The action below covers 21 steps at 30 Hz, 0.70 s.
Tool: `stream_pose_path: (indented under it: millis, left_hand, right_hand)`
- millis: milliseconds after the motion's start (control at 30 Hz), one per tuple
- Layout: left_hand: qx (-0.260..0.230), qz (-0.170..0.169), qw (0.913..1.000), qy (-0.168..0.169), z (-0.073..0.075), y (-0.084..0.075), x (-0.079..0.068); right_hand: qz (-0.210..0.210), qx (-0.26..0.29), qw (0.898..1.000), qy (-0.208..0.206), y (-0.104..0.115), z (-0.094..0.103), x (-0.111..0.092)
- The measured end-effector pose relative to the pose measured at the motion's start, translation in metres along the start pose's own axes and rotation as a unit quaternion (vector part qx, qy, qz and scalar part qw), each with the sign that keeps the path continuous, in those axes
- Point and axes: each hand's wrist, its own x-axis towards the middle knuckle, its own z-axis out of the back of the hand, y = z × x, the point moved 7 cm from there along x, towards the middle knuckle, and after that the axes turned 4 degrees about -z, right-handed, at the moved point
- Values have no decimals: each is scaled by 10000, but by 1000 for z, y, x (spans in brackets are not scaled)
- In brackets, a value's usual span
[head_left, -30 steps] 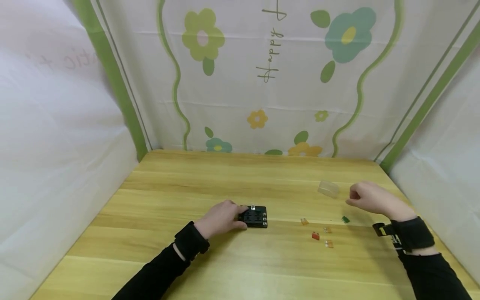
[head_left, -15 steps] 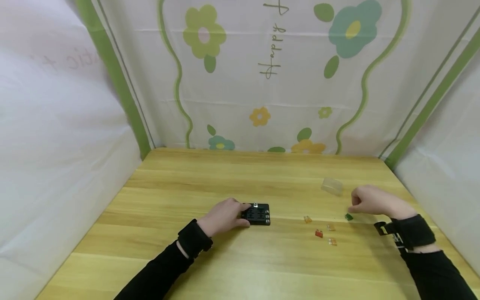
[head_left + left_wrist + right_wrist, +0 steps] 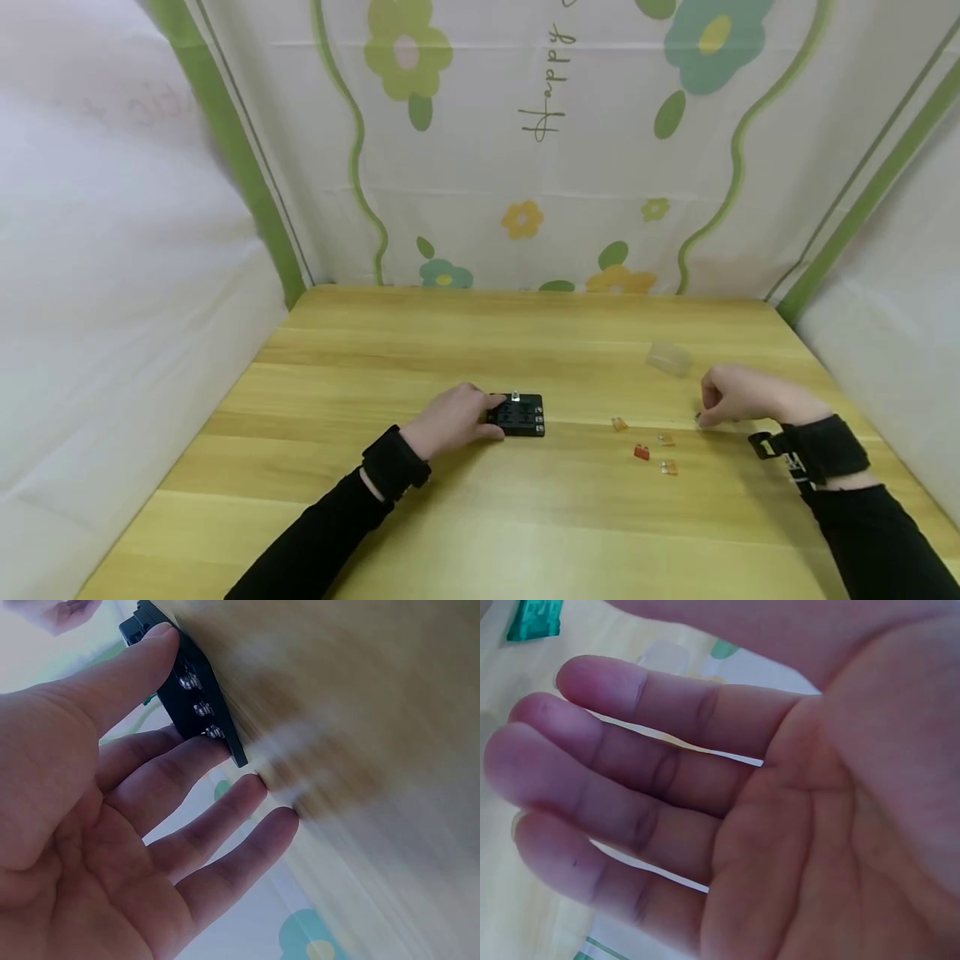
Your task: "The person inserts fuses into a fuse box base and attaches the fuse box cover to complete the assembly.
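Note:
On the table, my left hand [image 3: 453, 417] holds the left end of a black fuse block [image 3: 528, 415], thumb on one side and fingers on the other. In the left wrist view, a row of metal terminals [image 3: 201, 709] shows along the block's side, and a bit of green stands out at its top. My right hand [image 3: 746, 396] is low over the table at the right, thumb and index finger pinching a small green blade fuse [image 3: 536, 619]. From the head view most of that fuse is hidden, with just a pale bit at the fingertips.
Between the hands lie a red blade fuse [image 3: 642, 452] and several orange ones, such as the nearest orange fuse [image 3: 669, 467]. A clear plastic cover [image 3: 669, 358] sits behind the right hand. White fabric walls [image 3: 472, 150] enclose the wooden table [image 3: 450, 533].
My right hand has come down onto the green fuse, whose body was in plain sight before. The left hand has kept its hold on the block. The head view has tilted slightly downward.

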Motion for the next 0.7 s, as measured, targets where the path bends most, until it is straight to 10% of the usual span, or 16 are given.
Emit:
stream_pose_path:
  millis: [700]
  left_hand:
    - [180,-47,9998,22,5,-6,3]
  right_hand:
    - [-20,-42,10000,39,-3,-5,7]
